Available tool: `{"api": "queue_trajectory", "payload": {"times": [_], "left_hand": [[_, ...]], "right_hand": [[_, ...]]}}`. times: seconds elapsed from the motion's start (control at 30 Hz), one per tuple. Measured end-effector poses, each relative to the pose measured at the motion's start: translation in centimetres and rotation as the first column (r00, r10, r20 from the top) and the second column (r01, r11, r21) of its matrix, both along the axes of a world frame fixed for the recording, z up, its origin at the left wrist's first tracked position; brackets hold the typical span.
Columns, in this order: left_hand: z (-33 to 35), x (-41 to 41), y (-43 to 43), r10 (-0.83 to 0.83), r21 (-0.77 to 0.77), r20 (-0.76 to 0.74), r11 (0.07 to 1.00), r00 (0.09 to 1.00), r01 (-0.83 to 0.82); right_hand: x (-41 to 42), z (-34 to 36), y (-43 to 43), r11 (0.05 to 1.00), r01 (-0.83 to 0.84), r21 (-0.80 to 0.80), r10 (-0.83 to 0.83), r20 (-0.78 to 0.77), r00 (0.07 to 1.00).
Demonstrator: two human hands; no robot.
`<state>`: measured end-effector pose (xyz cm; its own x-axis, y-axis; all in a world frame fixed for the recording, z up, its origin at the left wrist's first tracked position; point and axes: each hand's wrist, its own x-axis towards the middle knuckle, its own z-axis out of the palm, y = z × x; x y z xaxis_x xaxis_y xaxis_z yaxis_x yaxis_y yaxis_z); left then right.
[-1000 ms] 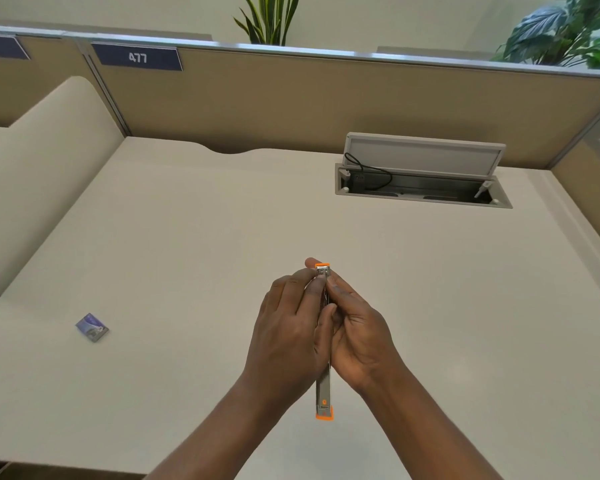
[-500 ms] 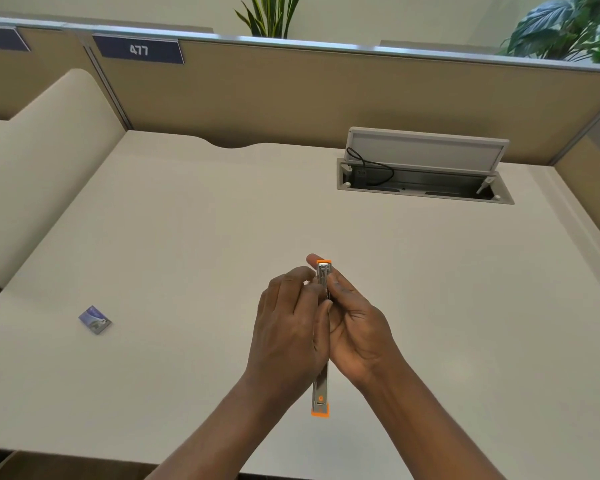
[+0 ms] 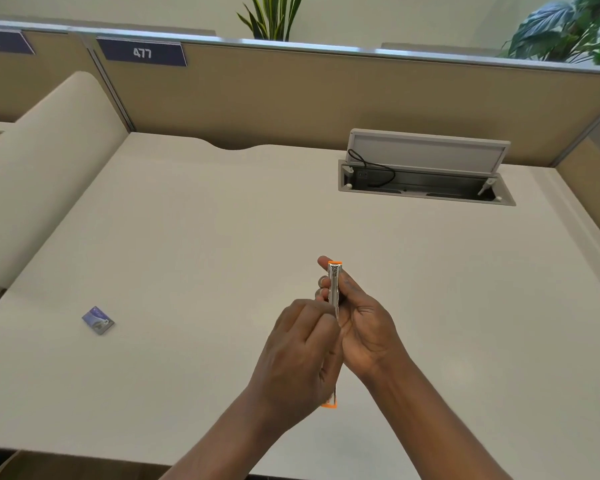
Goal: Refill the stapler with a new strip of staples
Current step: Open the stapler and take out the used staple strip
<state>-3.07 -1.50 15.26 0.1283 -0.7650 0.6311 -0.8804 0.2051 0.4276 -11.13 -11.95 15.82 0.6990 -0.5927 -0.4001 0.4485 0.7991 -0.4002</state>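
Observation:
An orange and silver stapler (image 3: pixel 334 285) is held lengthwise above the desk's front middle, opened flat so that an orange end shows at the far tip and another near my wrists. My right hand (image 3: pixel 364 327) grips it from the right and underneath. My left hand (image 3: pixel 298 355) has its fingers curled against the metal channel about halfway along; whether it pinches a staple strip is hidden. A small blue staple box (image 3: pixel 98 320) lies on the desk far to the left.
The cream desk (image 3: pixel 187 237) is bounded by tan partition walls. An open cable hatch (image 3: pixel 426 171) with a raised lid and black cord is set into the back right. A curved cream side panel (image 3: pixel 39 168) rises at the left. The desk's front edge runs just below my forearms.
My left hand has slid back toward me along the stapler, uncovering more of the metal channel at the far end. The stapler and my right hand have hardly shifted.

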Motion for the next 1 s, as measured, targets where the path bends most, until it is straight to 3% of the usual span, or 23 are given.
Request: {"api": "queue_trajectory", "payload": {"times": [0.1, 0.17, 0.2, 0.23, 0.27, 0.3, 0.33, 0.37, 0.4, 0.43, 0.53, 0.63, 0.9, 1.0], "left_hand": [[0.7, 0.2, 0.3, -0.005, 0.015, -0.109, 1.000, 0.994, 0.006], [1.7, 0.2, 0.0, 0.059, 0.027, -0.379, 0.998, 0.924, -0.052], [2.3, 0.1, -0.4, 0.137, 0.066, -0.553, 0.991, 0.822, -0.121], [2.8, 0.3, -1.0, 0.211, 0.132, -0.739, 0.977, 0.640, -0.170], [3.1, 0.7, -1.8, 0.240, 0.188, -0.898, 0.967, 0.369, -0.170], [3.2, 1.1, -2.7, 0.212, 0.205, -0.976, 0.971, 0.049, -0.124], [3.1, 1.5, -3.5, 0.166, 0.186, -0.955, 0.980, -0.247, -0.063], [3.1, 1.9, -4.1, 0.135, 0.155, -0.884, 0.988, -0.448, -0.008], [2.9, 2.0, -4.5, 0.126, 0.122, -0.817, 0.992, -0.563, 0.044], [2.9, 1.9, -4.7, 0.128, 0.094, -0.774, 0.992, -0.620, 0.087], [2.3, 1.6, -5.0, 0.113, 0.018, -0.725, 0.989, -0.680, 0.146], [1.5, 1.5, -5.1, 0.056, -0.071, -0.699, 0.986, -0.713, 0.148], [0.5, 1.7, -5.1, 0.028, -0.177, -0.682, 0.963, -0.731, 0.202], [0.7, 1.5, -5.2, 0.022, -0.179, -0.689, 0.963, -0.724, 0.200]], "right_hand": [[-0.2, -0.1, 0.2, 0.999, -0.011, -0.030, 0.011, -0.011, 1.000], [-0.2, 0.1, 0.4, 0.998, -0.006, -0.068, 0.004, -0.026, 1.000], [-0.2, 0.4, 0.5, 0.995, -0.002, -0.098, -0.001, -0.036, 0.999], [-0.2, 0.7, 0.6, 0.990, -0.003, -0.143, -0.004, -0.054, 0.999], [-0.2, 1.1, 0.7, 0.980, -0.011, -0.199, -0.005, -0.082, 0.997], [-0.2, 1.5, 0.8, 0.964, -0.023, -0.267, -0.011, -0.124, 0.992], [-0.2, 1.9, 0.9, 0.935, -0.041, -0.353, -0.028, -0.186, 0.982], [-0.2, 2.2, 1.1, 0.885, -0.065, -0.462, -0.068, -0.265, 0.962], [-0.3, 2.3, 1.2, 0.802, -0.103, -0.588, -0.140, -0.353, 0.925], [-0.2, 2.4, 1.2, 0.683, -0.165, -0.712, -0.235, -0.428, 0.873], [-0.2, 2.0, 1.2, 0.323, -0.364, -0.874, -0.444, -0.479, 0.757], [-0.6, 2.2, 0.6, 0.124, -0.433, -0.893, -0.511, -0.431, 0.744], [-1.6, 3.3, 0.0, -0.052, -0.536, -0.843, -0.515, -0.437, 0.738], [-1.6, 3.4, 0.1, -0.163, -0.561, -0.812, -0.543, -0.401, 0.738]]}}
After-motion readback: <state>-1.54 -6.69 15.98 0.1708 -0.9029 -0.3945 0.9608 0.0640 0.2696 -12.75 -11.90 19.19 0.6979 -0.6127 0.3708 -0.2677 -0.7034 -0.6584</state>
